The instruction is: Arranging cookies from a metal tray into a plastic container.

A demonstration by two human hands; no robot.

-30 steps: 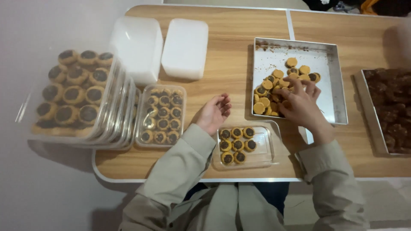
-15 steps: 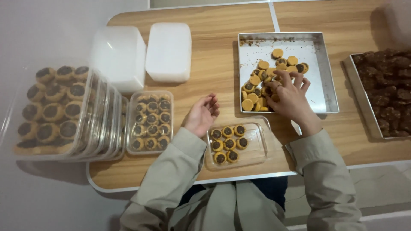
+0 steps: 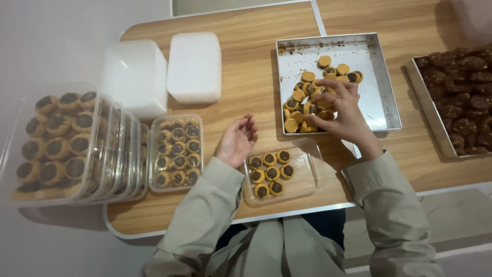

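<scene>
The small round chocolate-filled cookies (image 3: 307,100) lie heaped in the square metal baking tray (image 3: 376,77), and your right hand (image 3: 343,113) rests on them, fingers curled around a few. Your left hand (image 3: 237,139) hovers loosely open, holding nothing, just beside the clear plastic box (image 3: 302,179) half filled with cookies. A full clear box (image 3: 176,151) sits left of it, beside a tilted stack of filled boxes (image 3: 61,143).
</scene>
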